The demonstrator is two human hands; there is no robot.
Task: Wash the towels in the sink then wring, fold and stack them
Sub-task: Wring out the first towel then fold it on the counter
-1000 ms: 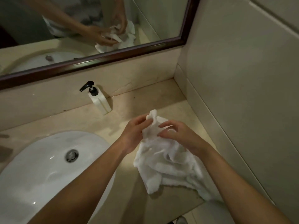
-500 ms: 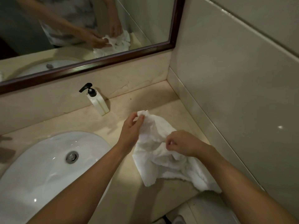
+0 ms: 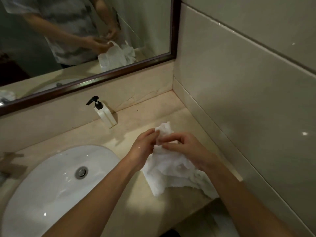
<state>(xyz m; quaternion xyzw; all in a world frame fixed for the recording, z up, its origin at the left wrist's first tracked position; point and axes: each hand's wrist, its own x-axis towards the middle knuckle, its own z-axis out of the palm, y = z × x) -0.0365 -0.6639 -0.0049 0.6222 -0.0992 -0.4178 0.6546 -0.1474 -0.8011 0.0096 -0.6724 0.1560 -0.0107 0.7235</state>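
Between the two hands: one white towel (image 3: 168, 170), crumpled, its upper corner standing just above the fingertips, its lower folds trailing down onto the counter (image 3: 136, 200) beneath the right wrist and reaching the counter's near edge. Left hand (image 3: 144, 147): fingers curled, pinching the towel's upper edge from the left. Right hand (image 3: 183, 147): fingers bent, pinching the same edge from the right, fingertips nearly meeting those of the left. Left of the left forearm: white oval sink (image 3: 51, 194), metal drain (image 3: 81, 172) at its middle, set into the counter. Beyond the left hand, against the backsplash: white soap dispenser (image 3: 105, 115) with black pump, upright, well apart from the towel. Above the dispenser: dark-framed mirror (image 3: 173, 31), reflecting both hands and the towel. Right of the right hand: tiled wall (image 3: 248, 91), meeting the counter.
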